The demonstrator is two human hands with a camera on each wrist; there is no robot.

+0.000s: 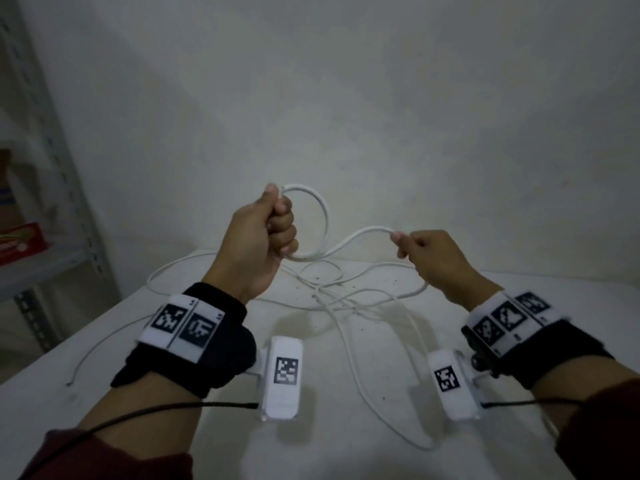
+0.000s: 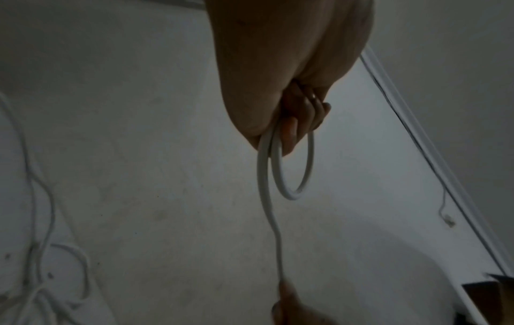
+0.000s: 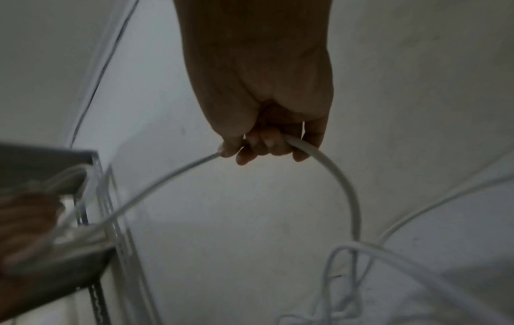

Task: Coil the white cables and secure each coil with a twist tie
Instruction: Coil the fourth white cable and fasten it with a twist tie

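Observation:
My left hand (image 1: 273, 226) is raised above the white table (image 1: 114, 344), fist curled round a white cable (image 1: 320, 206) that forms one round loop (image 2: 299, 176) beside the fingers. From the loop the same cable (image 1: 360, 235) runs right to my right hand (image 1: 420, 252), which grips it in curled fingers (image 3: 261, 145). Past the right hand the cable (image 3: 347, 189) drops to a tangle of thinner white cables (image 1: 343, 299) lying on the table. No twist tie is visible in any view.
A metal shelf unit (image 1: 45, 216) stands at the left with a red box (image 1: 22, 242) on it. A white wall (image 1: 381, 98) rises right behind the table. One thin cable end (image 1: 71, 382) lies near the table's left edge.

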